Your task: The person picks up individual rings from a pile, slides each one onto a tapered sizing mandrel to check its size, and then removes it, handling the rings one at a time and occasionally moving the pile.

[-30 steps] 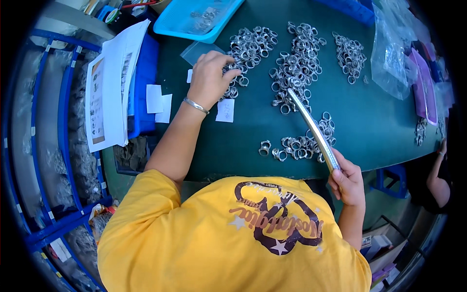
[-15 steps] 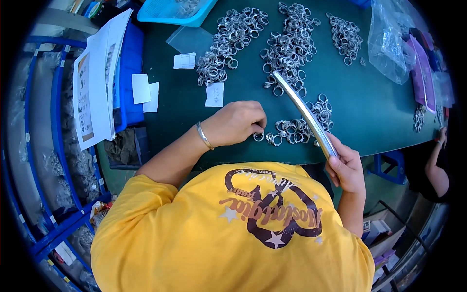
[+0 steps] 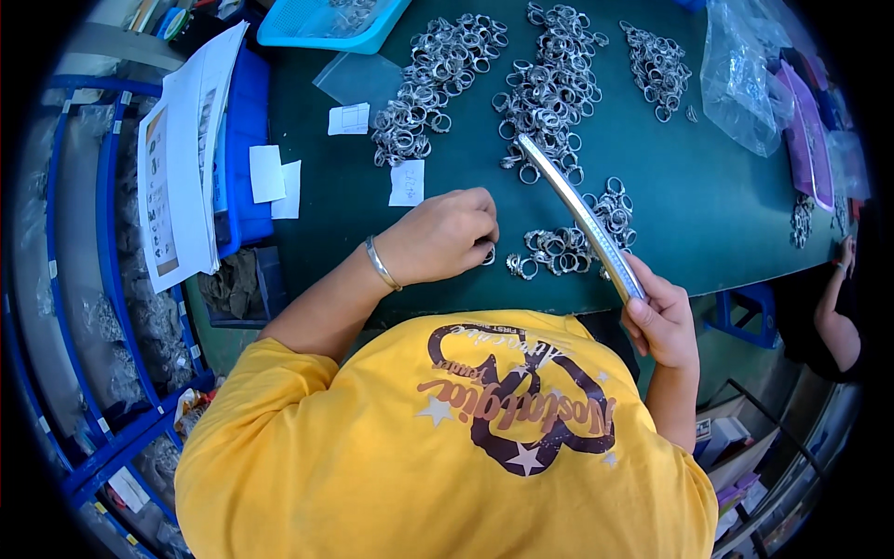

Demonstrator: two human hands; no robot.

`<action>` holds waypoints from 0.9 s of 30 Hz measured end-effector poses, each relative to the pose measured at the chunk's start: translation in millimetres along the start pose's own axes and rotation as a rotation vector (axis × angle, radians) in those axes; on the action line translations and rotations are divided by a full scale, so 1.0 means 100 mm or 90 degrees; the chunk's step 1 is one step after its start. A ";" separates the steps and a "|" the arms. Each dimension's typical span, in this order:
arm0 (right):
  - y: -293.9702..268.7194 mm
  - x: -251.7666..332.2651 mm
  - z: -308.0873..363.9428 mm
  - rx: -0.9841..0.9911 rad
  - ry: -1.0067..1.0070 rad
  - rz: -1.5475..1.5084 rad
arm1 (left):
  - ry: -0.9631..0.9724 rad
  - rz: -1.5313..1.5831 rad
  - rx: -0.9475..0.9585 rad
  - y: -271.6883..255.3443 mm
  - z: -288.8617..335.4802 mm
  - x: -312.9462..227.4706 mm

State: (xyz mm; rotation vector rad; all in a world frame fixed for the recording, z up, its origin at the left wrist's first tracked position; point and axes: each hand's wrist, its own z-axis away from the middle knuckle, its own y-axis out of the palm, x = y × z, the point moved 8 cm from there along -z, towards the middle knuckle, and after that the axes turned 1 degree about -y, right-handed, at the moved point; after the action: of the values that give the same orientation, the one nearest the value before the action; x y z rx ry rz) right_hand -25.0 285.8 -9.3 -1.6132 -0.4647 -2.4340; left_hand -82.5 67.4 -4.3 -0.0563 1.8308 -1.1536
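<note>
My left hand (image 3: 447,235) is closed in a pinch near the front of the green table, with a silver-coloured metal ring (image 3: 490,254) at its fingertips; only part of that ring shows. My right hand (image 3: 663,317) grips the thick end of a ring mandrel (image 3: 587,219), a tapered metal stick with graduation marks. Its thin tip points up and to the left, over a long heap of rings (image 3: 556,88). Under and beside the stick lies a smaller cluster of rings (image 3: 562,250), just right of my left hand.
Another ring heap (image 3: 438,79) lies further left, and a small one (image 3: 659,70) far right. Paper slips (image 3: 407,184), a turquoise basket (image 3: 335,40) and a blue bin (image 3: 251,140) are at left. Clear plastic bags (image 3: 740,84) and a purple tray (image 3: 806,140) lie right, near another person's arm (image 3: 835,317).
My left hand has shifted slightly left with the ring, away from the small cluster. My right hand and the mandrel have stayed nearly still.
</note>
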 end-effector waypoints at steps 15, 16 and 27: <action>0.03 0.01 -0.02 0.001 0.014 0.028 | -0.386 0.432 -0.125 -0.05 0.14 0.56; 0.04 0.00 -0.02 0.010 0.017 0.030 | -0.385 0.430 -0.127 -0.06 0.15 0.57; 0.09 0.01 -0.03 0.038 0.032 0.034 | -0.362 0.531 -0.199 -0.09 0.14 0.59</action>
State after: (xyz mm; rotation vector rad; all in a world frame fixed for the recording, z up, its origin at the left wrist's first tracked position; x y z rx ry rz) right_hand -25.4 276.3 -8.3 -1.5167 -0.4758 -2.3925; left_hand -108.3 24.8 -39.4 0.1711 1.2856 -0.2199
